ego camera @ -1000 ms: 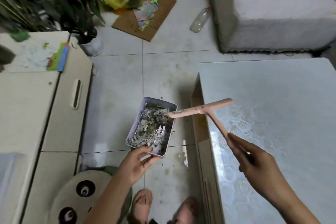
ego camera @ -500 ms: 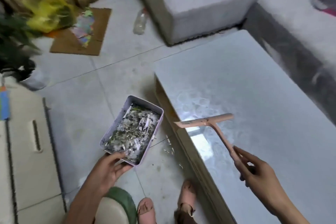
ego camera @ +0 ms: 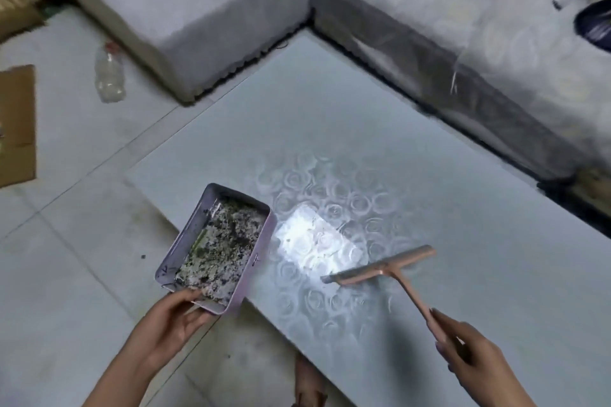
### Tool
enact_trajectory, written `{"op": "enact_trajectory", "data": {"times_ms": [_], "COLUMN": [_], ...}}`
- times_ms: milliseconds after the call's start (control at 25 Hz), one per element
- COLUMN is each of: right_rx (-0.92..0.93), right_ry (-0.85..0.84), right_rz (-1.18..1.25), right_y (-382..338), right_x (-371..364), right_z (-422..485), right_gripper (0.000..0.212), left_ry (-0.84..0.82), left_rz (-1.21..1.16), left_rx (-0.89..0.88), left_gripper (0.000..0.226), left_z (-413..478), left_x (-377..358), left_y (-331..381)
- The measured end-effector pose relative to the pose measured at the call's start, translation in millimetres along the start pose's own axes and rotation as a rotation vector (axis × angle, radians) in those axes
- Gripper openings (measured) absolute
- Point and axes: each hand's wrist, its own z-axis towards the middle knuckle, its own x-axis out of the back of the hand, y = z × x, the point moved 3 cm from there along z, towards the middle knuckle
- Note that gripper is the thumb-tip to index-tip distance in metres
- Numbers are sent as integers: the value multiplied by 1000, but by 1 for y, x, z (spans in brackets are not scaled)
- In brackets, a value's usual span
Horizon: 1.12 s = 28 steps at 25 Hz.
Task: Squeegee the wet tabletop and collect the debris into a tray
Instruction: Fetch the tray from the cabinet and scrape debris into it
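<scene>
Your left hand [ego camera: 172, 324] grips the tray [ego camera: 262, 253] of debris [ego camera: 221, 248] over the desk's [ego camera: 429, 175] near edge; your right hand [ego camera: 469, 353] grips the squeegee [ego camera: 383, 269], blade near the desk's middle. Tilting the tray further would likely spill debris onto the floor [ego camera: 82, 274].

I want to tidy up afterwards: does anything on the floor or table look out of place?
Yes. A clear plastic bottle lies on its side on the floor beside the grey seat, and a flat piece of cardboard lies at the left edge. The table shows nothing odd.
</scene>
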Motion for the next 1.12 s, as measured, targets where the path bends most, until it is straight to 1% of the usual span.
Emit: {"op": "enact_trajectory", "data": {"times_ms": [80, 160, 200, 320, 400, 520, 640, 720, 800, 880, 1000, 1080, 1120], "right_rx": [47, 116, 151, 242, 270, 294, 322, 302, 255, 209, 173, 183, 162], "right_ry": [-11, -36, -27, -44, -33, -3, 40, 66, 56, 34, 5, -45, -76], "right_rz": [-23, -103, -138, -238, -276, -268, -282, -289, -285, -329, -430, -478, -502], "right_y": [-7, -30, -42, -86, -116, -175, -254, -308, -360, -393, -395, -371, -361], "right_x": [16, 24, 27, 30, 36, 33, 19, 6, -11, -25, -34, -37, -37], "right_z": [39, 67, 89, 159, 191, 235, 292, 333, 373, 402, 396, 362, 342], "right_gripper": [47, 43, 40, 28, 21, 19, 26, 26, 27, 32, 47, 58, 59], "left_ry": [-19, -26, -26, -6, -12, -41, -97, -128, -168, -219, -261, -256, -267], "left_rz": [66, 109, 162, 260, 296, 393, 520, 607, 701, 781, 872, 887, 901], "left_rx": [11, 21, 17, 10, -3, -19, 2, 19, 50, 52, 42, 54, 68], "left_gripper": [34, 16, 13, 14, 14, 7, 32, 36, 37, 44, 57, 65, 68], "left_z": [33, 46, 62, 101, 117, 140, 160, 169, 183, 195, 214, 221, 224], "left_x": [-36, -57, -70, -99, -109, -117, -124, -127, -128, -132, -134, -132, -131], "left_y": [15, 27, 36, 70, 87, 122, 164, 187, 214, 235, 264, 276, 282]}}
